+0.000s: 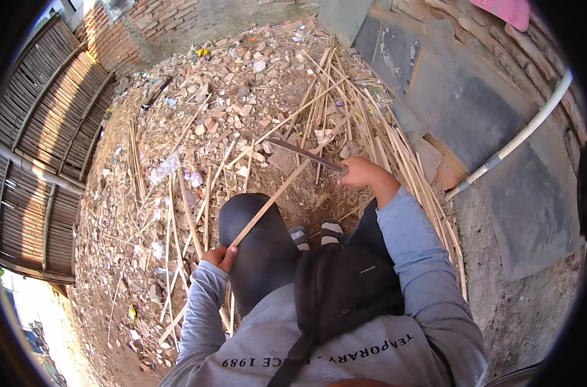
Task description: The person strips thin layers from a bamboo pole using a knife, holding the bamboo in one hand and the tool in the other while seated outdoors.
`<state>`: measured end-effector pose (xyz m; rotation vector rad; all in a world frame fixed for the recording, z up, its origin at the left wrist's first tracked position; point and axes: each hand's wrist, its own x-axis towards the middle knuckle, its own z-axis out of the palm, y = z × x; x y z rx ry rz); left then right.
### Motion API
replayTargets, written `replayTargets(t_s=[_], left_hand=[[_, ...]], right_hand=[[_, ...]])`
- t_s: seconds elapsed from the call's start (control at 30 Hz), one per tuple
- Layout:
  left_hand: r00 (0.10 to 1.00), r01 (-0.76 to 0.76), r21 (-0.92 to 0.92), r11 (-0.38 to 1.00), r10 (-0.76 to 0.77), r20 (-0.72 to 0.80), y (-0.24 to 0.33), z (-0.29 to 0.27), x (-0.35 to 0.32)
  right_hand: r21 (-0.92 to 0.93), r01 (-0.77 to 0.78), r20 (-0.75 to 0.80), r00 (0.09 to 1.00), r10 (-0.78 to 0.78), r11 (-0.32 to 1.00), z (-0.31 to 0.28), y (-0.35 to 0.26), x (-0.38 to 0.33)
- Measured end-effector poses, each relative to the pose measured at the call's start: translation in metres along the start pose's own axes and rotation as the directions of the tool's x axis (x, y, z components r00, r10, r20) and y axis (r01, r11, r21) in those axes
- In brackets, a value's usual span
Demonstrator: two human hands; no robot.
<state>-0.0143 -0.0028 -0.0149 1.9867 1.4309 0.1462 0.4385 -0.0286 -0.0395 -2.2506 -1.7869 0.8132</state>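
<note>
While crouching over rubble-strewn ground, gripping a long pale bamboo strip (277,193) at its near end with the left hand (219,257), fingers pinched round it, strip slanting up across the dark-trousered knee (258,226). Closing the right hand (361,173) in a fist on the handle of a long dark metal blade (303,153), edge apparently meeting the strip's far part, though contact is hard to make out. Heaping up beside the grey plastered wall (474,122): a pile of thin split slats (364,122), dry, fibrous, straw-coloured. Lying scattered to the left: further uncut lengths (177,219), seemingly awaiting work.
</note>
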Motion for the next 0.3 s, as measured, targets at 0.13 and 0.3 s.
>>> replayTargets(t_s=[0.13,0.3], left_hand=[[1.000,0.018,-0.011,1.000,-0.018,0.002,-0.008,0.000,-0.001],[1.000,-0.012,-0.047,0.999,0.012,-0.002,-0.008,0.001,-0.001]], right_hand=[[0.011,0.038,-0.041,0.998,-0.037,0.999,0.000,-0.015,-0.007],[-0.005,0.072,0.043,0.997,-0.071,0.997,-0.005,-0.027,-0.016]])
